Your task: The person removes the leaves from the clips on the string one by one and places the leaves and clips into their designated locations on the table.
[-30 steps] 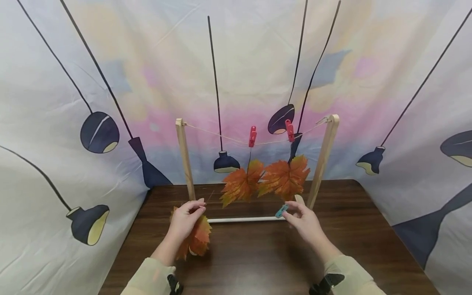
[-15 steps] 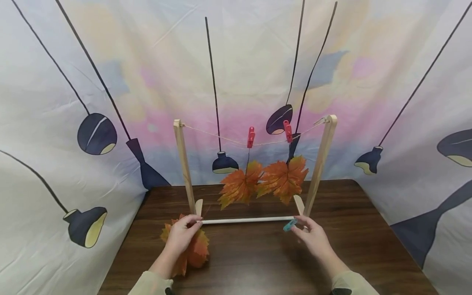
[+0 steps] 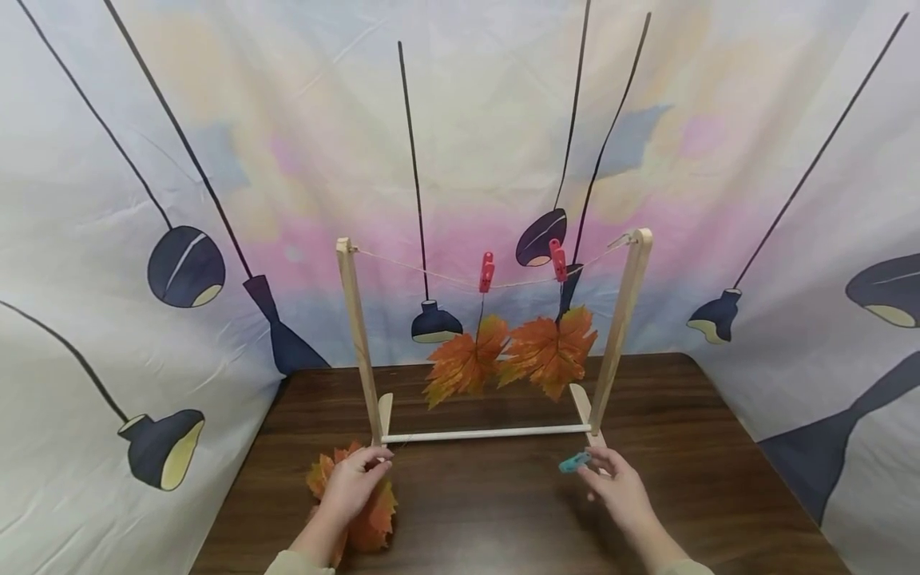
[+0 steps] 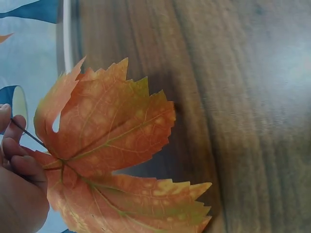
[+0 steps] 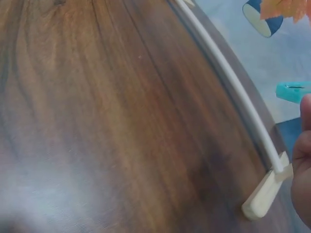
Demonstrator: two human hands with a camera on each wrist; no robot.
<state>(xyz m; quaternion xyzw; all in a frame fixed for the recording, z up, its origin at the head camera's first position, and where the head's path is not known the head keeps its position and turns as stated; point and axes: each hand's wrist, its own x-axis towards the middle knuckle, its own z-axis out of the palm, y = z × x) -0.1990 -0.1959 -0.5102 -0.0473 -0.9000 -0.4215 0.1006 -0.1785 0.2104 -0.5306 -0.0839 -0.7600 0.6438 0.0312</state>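
Observation:
My left hand (image 3: 352,489) pinches the thin dark stem of an orange maple leaf (image 4: 112,126), which hangs below the fingers and is partly covered by the hand in the head view. In my right hand (image 3: 620,485) a teal clothespin (image 3: 575,462) is pinched between thumb and fingertips; the right wrist view shows only its end. Both hands are in front of a wooden frame (image 3: 621,327) with a string (image 3: 417,265) across its top. Two red clothespins (image 3: 486,272) on the string each hold an orange leaf (image 3: 467,359) by its stem.
A white rod (image 3: 489,434) joins the two posts low down, and wooden feet (image 5: 265,196) support the frame on the dark wood table (image 3: 474,503). Behind the table hangs a cloth backdrop (image 3: 474,120) printed with lamps.
Both hands have come down and back toward the body, the left with its leaf and the right with the teal clothespin. The frame's white rod shows fully now.

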